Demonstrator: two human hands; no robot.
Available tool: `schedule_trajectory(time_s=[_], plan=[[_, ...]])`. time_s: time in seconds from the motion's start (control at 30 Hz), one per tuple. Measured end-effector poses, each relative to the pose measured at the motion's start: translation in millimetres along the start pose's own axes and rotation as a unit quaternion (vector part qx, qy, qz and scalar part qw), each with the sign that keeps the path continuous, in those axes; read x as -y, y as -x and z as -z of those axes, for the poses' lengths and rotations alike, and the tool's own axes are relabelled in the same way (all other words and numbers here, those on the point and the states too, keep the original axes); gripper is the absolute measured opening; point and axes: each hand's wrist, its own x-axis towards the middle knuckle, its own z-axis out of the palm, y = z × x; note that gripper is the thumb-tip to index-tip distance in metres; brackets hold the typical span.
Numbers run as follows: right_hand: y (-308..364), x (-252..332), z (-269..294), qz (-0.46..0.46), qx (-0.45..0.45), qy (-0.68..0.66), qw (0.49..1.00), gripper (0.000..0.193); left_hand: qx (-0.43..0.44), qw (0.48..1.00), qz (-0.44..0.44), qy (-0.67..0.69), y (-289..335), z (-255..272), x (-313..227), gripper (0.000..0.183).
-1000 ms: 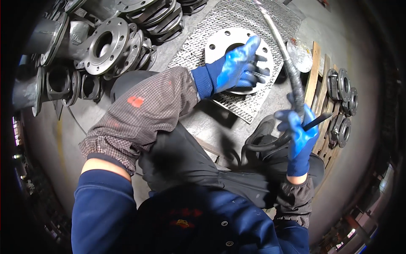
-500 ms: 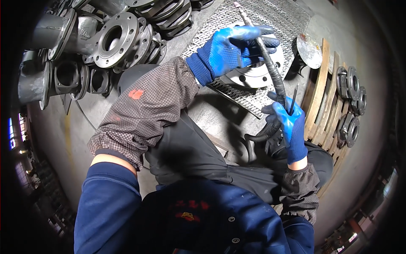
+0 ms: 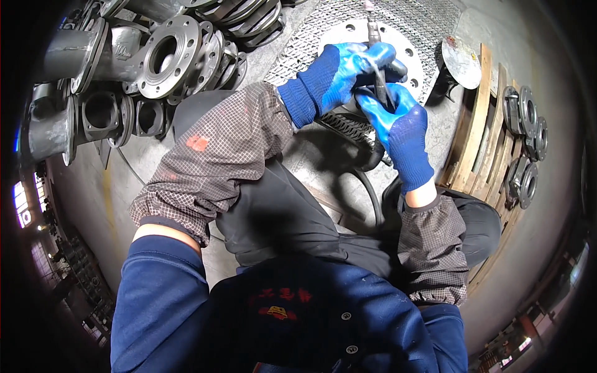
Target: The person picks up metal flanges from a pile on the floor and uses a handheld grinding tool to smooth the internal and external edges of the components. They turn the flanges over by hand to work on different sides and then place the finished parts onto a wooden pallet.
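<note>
Both my hands wear blue gloves and are close together over a pale round flange (image 3: 396, 42). My left hand (image 3: 349, 73) is wrapped around the slim body of a die grinder (image 3: 374, 32), whose pinkish tip points away from me. Just behind it, my right hand (image 3: 393, 117) grips the same tool lower down, thumb and fingers closed. The flange has bolt holes around its edge and lies on a metal mesh top (image 3: 303, 55). From under my right hand a dark hose (image 3: 372, 191) curves down toward my legs. My gloves cover most of the grinder's body.
Several dark flanged pipe fittings and flanges (image 3: 169, 57) are heaped at the left. On the right stands a wooden pallet (image 3: 474, 133) carrying several ring flanges (image 3: 528, 183). A round pale disc (image 3: 461, 63) is beside the mesh top's right edge.
My right hand has moved up and left to just below my left hand. The grinder has turned more upright and lowered over the flange. My left fingers have closed around it.
</note>
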Motion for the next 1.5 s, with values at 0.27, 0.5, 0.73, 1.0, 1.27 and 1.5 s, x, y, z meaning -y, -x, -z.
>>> schedule_trajectory(time_s=[0.27,0.5,0.73,1.0,1.27,1.5], plan=[[17,11,-1,-0.069,0.303,-0.696,0.648,0.049,0.062,0.987,0.034,0.145,2,-15,-4,0.045],[-12,-11,84,-0.139,0.048,-0.213,0.966,0.045,-0.310,0.894,-0.031,-0.322,-25,75,5,0.049],[-49,-79,64,-0.217,-0.064,-0.159,0.961,0.037,-0.320,0.831,0.167,-0.423,-34,113,62,0.076],[-70,-112,16,-0.099,-0.166,-0.183,0.964,0.030,-0.210,0.901,0.209,-0.318,-57,122,71,0.079],[-53,-69,-7,-0.196,-0.123,-0.227,0.946,0.027,-0.318,0.861,0.065,-0.392,-23,116,53,0.039],[-49,-72,-37,-0.196,-0.036,-0.277,0.940,0.028,-0.333,0.755,-0.024,-0.565,17,74,-19,0.049]])
